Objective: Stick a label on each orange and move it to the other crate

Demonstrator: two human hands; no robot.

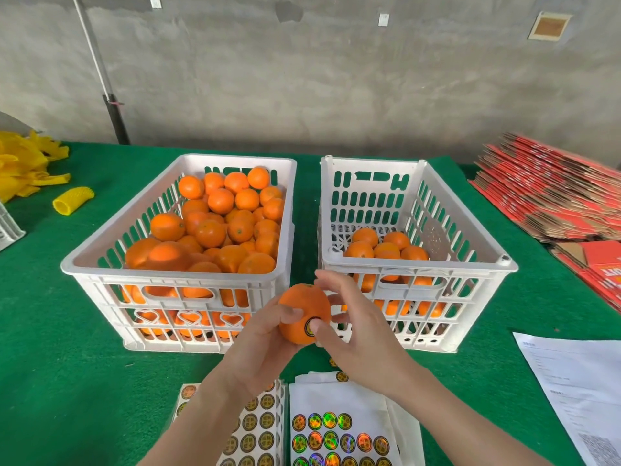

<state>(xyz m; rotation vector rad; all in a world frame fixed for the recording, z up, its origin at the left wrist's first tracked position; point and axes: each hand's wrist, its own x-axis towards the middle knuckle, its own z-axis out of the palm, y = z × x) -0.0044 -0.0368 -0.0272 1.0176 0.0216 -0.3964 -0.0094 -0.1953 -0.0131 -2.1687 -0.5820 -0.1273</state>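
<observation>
My left hand (pixel 268 341) grips an orange (pixel 302 309) in front of the two white crates, thumb curled over its front. My right hand (pixel 349 334) is at the orange's right side; its thumb presses a round dark label (pixel 311 325) on the fruit's lower front, and its fingers spread straight behind the fruit. The left crate (pixel 111 243) is heaped with oranges. The right crate (pixel 470 253) holds several oranges at its near end. Sheets of round holographic labels (pixel 336 438) lie on the green cloth below my hands.
Yellow foam fruit nets (pixel 23 163) and one loose net sleeve (pixel 73 200) lie at the far left. A stack of flattened red cartons (pixel 554 196) fills the right side. A printed paper sheet (pixel 581 391) lies at the near right. A grey wall stands behind the table.
</observation>
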